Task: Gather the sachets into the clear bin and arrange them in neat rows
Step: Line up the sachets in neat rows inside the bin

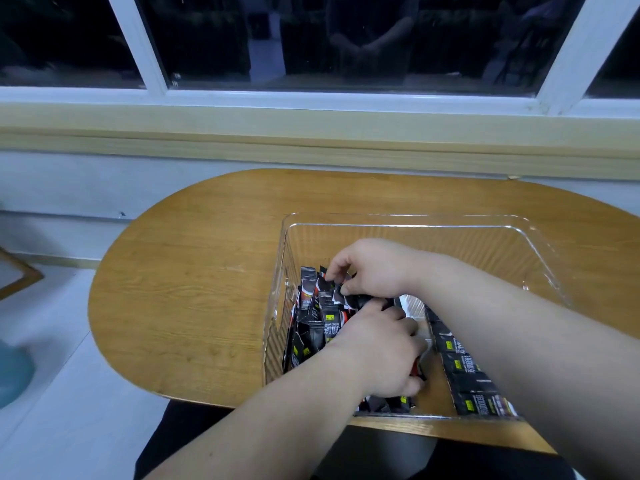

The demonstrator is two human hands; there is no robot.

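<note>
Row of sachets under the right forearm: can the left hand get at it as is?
Probably not cleanly: the right forearm lies over the row of sachets, and the left hand is busy in the left pile.

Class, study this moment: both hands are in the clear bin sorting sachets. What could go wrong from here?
1. The bin sits near the table's front edge; pushing could slide it off.
2. The left hand and right hand crowd the standing sachets, which may topple.
3. A forearm could disturb the flat row.
</note>
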